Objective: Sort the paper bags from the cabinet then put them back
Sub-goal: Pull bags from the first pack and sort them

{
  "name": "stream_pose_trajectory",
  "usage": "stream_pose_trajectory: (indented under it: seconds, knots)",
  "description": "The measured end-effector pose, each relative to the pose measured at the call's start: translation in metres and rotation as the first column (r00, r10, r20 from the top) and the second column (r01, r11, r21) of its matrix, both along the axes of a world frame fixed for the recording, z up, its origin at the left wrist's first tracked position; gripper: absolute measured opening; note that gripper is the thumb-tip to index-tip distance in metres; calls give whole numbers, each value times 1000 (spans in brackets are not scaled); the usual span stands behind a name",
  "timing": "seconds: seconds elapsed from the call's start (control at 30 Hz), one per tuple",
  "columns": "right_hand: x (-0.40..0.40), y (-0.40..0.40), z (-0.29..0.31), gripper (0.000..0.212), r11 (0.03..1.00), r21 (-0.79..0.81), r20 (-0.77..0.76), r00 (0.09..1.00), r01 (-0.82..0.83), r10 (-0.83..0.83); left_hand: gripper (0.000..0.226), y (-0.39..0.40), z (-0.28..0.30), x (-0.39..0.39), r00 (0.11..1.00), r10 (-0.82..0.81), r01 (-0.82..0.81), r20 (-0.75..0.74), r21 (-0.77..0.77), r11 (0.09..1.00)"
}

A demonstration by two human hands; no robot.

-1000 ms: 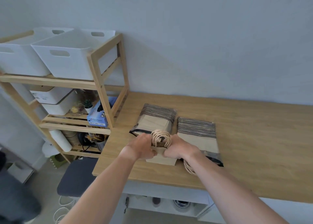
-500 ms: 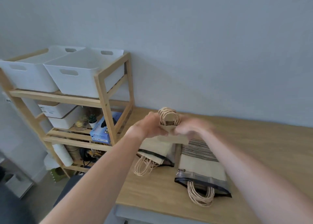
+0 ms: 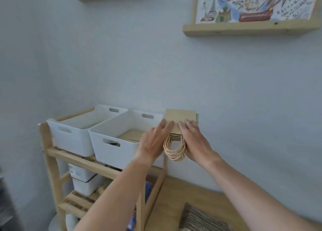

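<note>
1. The step in hand looked like the putting-back: a stack of flat paper bags (image 3: 179, 120) was held up in the air between both hands, above the right end of the wooden shelf unit (image 3: 52, 152) and close to the wall.

2. The left hand (image 3: 154, 143) lay against the left side of the stack, fingers straight and close together, pressing inward. The right hand (image 3: 193, 140) did the same from the right side, fingers laid over the front of the paper. Neither hand was curled shut; together they clamped the stack between them.

3. The twisted paper handles (image 3: 175, 149) hung down in a bunch of loops between the two wrists, so the bags were held with their open ends downward.

4. The right-hand white bin (image 3: 111, 150) on the top shelf sat just left of and below the stack. Brown paper already lay inside it. The left white bin (image 3: 69, 136) beside it showed nothing inside from this angle.

5. A second pile of bags (image 3: 200, 218) lay on the wooden table (image 3: 174, 196) at the bottom edge, so the task seemed only partly done.

6. The next move likely called for carrying the stack left and down over the rim of the right-hand bin, keeping both palms squeezed so no bag slipped out, and minding that the dangling loops did not catch on the rim.
</note>
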State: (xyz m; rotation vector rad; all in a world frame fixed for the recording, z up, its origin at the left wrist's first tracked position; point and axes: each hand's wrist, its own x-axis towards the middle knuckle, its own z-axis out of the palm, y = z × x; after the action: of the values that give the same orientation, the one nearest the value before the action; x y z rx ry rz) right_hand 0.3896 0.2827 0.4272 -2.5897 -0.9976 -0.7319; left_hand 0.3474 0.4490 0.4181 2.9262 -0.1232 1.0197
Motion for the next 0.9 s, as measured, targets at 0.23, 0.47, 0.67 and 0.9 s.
stream_pose_trajectory:
  seconds: [0.23, 0.47, 0.67, 0.9]
  knots:
    - [46, 166, 12, 60, 990, -3, -22, 990, -141, 141, 53, 154, 19, 11, 1000, 6, -4, 19, -109, 994]
    - [56, 323, 25, 29, 973, -20, -179, 958, -232, 224, 38, 316, 31, 23, 988, 72, -103, -133, -240, 965]
    - [68, 421, 6, 28, 970, -104, -367, 915, -221, 169, 33, 383, 36, 13, 889, 174, -285, -424, -213, 934]
    - [98, 470, -15, 39, 939, -311, -494, 869, -149, -26, 32, 419, 6, 46, 730, 400, -563, -555, -156, 812]
